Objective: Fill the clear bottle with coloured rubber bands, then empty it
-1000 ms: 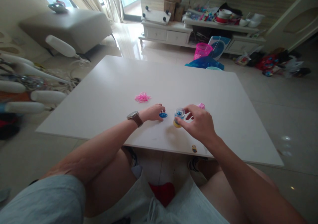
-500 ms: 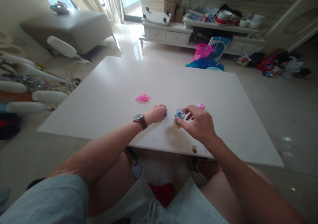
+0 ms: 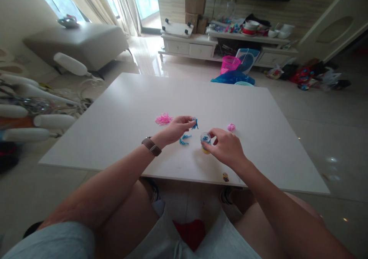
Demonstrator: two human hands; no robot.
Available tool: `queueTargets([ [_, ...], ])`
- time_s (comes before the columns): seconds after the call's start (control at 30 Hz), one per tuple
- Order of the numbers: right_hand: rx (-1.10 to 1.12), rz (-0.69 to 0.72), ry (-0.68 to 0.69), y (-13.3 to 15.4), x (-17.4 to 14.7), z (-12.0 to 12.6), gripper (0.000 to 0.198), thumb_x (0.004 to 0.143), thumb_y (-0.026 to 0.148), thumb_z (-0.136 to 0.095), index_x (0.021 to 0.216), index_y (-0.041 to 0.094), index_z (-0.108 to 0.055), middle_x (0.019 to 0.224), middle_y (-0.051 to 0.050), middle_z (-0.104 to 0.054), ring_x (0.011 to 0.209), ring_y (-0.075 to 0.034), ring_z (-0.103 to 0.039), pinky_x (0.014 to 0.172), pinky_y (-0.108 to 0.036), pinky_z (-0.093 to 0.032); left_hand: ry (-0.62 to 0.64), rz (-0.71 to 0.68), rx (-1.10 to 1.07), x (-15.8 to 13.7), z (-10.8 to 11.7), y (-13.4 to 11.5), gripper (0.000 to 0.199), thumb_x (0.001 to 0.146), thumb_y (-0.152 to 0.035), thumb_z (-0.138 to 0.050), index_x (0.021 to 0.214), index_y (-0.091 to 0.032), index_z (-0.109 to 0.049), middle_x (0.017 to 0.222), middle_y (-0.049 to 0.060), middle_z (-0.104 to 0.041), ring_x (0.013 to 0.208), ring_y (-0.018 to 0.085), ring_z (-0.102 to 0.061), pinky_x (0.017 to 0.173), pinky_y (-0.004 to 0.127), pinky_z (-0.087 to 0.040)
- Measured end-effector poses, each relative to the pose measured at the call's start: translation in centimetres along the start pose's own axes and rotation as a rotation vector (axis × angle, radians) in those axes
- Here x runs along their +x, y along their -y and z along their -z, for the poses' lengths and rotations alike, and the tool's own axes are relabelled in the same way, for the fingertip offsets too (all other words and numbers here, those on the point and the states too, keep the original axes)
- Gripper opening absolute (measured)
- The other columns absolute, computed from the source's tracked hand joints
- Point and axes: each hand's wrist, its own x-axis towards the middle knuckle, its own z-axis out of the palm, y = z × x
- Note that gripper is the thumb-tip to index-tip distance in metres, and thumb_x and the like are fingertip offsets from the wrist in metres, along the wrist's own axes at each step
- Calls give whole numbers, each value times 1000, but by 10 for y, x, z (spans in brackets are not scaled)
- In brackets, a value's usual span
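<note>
Above the white table, my left hand [image 3: 178, 128] pinches a small bunch of blue loops [image 3: 194, 123] that look like rubber bands. More blue bands [image 3: 184, 139] lie on the tabletop just below that hand. My right hand [image 3: 227, 146] is closed around a small clear jar [image 3: 205, 142], which stands upright with its mouth uncovered. Blue pieces show inside the jar, and something yellow is at its bottom. A pile of pink bands [image 3: 163, 118] sits to the left, partly behind my left hand. Beyond my right hand lies a small round pink thing [image 3: 231, 127].
The white table [image 3: 138, 98] spans the middle of the view. A small yellow figure sticker [image 3: 225, 177] is at its near edge. Past the far edge are a blue bag [image 3: 234, 77] and a pink basket [image 3: 230, 64]. A lamp with white arms [image 3: 70, 63] stands at the left.
My left hand has lifted off the tabletop with blue bands between its fingers, uncovering other blue bands below it. My right hand still holds the jar. The view has tipped up slightly.
</note>
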Motion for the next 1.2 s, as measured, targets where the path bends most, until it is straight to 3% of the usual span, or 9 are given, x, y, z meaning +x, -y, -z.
queueTargets([
  [0.13, -7, -5, 37, 5, 2, -1, 21, 83, 44, -66, 87, 24, -65, 88, 0, -72, 66, -15, -61, 61, -28, -29, 25, 15, -164, -12, -17, -10, 41, 74, -52, -80, 88, -15, -68, 84, 3, -64, 73, 10, -53, 66, 24, -39],
  [0.27, -7, -6, 54, 9, 3, -1, 20, 84, 43, -65, 88, 24, -65, 88, -1, -72, 68, -16, -62, 62, -28, -30, 114, 58, -13, -20, -22, -15, 38, 74, -47, -82, 90, -14, -71, 80, 2, -64, 74, 12, -55, 69, 26, -40],
  [0.57, -26, 7, 52, 13, 2, -4, 22, 86, 44, -64, 89, 22, -64, 82, -2, -72, 68, -19, -63, 61, -28, -30, 28, -159, 9, -19, -35, -4, 31, 79, -43, -77, 86, -14, -69, 91, 5, -64, 84, 16, -60, 78, 30, -47],
  [0.87, -23, 14, -10, 9, 2, -4, 23, 84, 46, -66, 84, 22, -64, 82, -2, -72, 68, -18, -63, 62, -28, -29, 22, -186, 358, -22, -27, -9, 17, 82, -34, -72, 87, -18, -74, 100, 6, -65, 92, 18, -60, 76, 29, -48],
  [1.1, -27, 9, -17, 10, 1, -3, 26, 86, 49, -63, 84, 23, -66, 81, -2, -72, 67, -17, -62, 61, -28, -27, 47, -397, 698, -32, -28, -24, 10, 87, -22, -65, 84, -20, -75, 95, 5, -66, 96, 21, -60, 92, 38, -49],
  [1.2, -23, 18, -17, 10, 1, -2, 25, 86, 48, -64, 85, 23, -66, 80, -1, -71, 67, -17, -62, 61, -28, -27, 45, -426, 741, -33, -27, -25, 9, 87, -21, -66, 85, -20, -75, 94, 5, -67, 97, 21, -60, 92, 38, -49],
])
